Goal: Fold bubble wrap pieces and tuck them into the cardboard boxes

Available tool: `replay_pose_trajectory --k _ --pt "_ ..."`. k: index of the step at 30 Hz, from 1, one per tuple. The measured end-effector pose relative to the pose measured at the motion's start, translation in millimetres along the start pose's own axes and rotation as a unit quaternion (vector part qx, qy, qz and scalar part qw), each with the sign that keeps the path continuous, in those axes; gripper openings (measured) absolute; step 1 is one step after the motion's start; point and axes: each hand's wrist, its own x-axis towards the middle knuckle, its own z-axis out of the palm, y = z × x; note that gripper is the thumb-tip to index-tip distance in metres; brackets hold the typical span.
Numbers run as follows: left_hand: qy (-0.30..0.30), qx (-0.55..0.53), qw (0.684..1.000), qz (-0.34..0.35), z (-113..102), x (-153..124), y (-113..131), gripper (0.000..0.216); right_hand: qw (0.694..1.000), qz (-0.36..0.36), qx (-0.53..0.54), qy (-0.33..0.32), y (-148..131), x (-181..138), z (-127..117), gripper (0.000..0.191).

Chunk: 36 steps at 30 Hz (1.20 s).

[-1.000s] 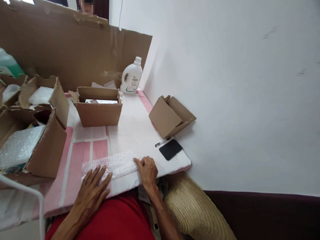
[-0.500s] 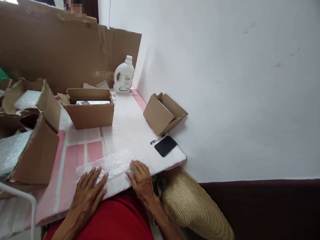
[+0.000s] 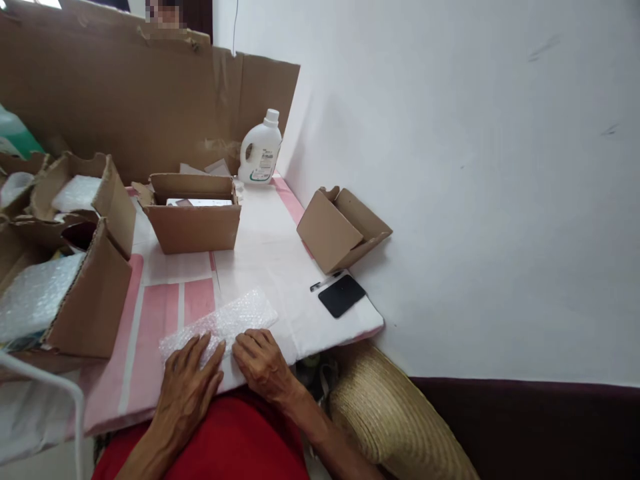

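A folded strip of clear bubble wrap [image 3: 240, 312] lies slantwise near the front edge of the table. My left hand [image 3: 189, 383] rests flat on its left part, fingers stretched and somewhat apart. At the strip's near edge, right of the middle, my right hand [image 3: 263, 365] has its fingers bent down and drawn together on the wrap. Its thumb is mostly hidden. Whether anything is inside the wrap cannot be made out.
A black flat phone-like slab [image 3: 342, 295] lies by the table's right corner, below a tilted cardboard box [image 3: 330, 233]. Another open box [image 3: 197, 228] holds white items. Boxes with bubble-wrapped pieces [image 3: 40, 293] stand left. A white jug [image 3: 263, 153] stands behind; a straw hat [image 3: 390, 407] hangs below.
My right hand has moved left along the wrap's near edge, closer to my left hand, and its fingers have curled in. The camera view has shifted a little to the left.
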Motion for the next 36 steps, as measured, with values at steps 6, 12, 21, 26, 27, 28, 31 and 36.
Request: replay_pose_trajectory --k 6,12,21,26,27,28,31,36 --pt "0.027 -0.049 0.998 0.024 -19.9 -10.9 -16.5 0.033 0.994 0.031 0.102 0.036 -14.7 -2.6 10.4 0.022" --pt "0.023 -0.045 0.997 0.06 -41.5 -31.7 -38.0 0.019 0.986 0.065 0.142 0.052 -13.7 -3.9 9.5 0.018" --pt "0.008 -0.055 0.995 0.087 -35.9 -32.1 -49.1 0.026 0.989 0.077 0.122 0.018 -18.1 -0.6 4.6 0.016" --pt "-0.005 0.027 0.999 -0.024 -40.4 -27.9 -45.1 0.046 0.995 0.06 0.073 -0.017 -25.7 -3.4 3.6 0.026" --pt "-0.019 0.05 0.997 -0.057 -40.1 -27.1 -44.1 0.056 0.995 0.064 0.07 -0.02 -27.0 -3.9 3.7 0.027" --pt "-0.036 0.06 0.994 -0.088 -39.2 -26.1 -43.2 0.062 0.995 0.069 0.071 -0.021 -28.0 -4.4 4.0 0.026" --pt "-0.089 0.011 0.979 -0.181 -36.1 -19.0 -42.0 0.064 0.994 0.076 0.078 -0.013 -29.1 -5.1 5.9 0.025" --pt "-0.172 -0.123 0.911 -0.355 -41.2 8.7 -48.3 0.066 0.994 0.075 0.08 0.002 -27.7 -7.3 11.5 0.026"
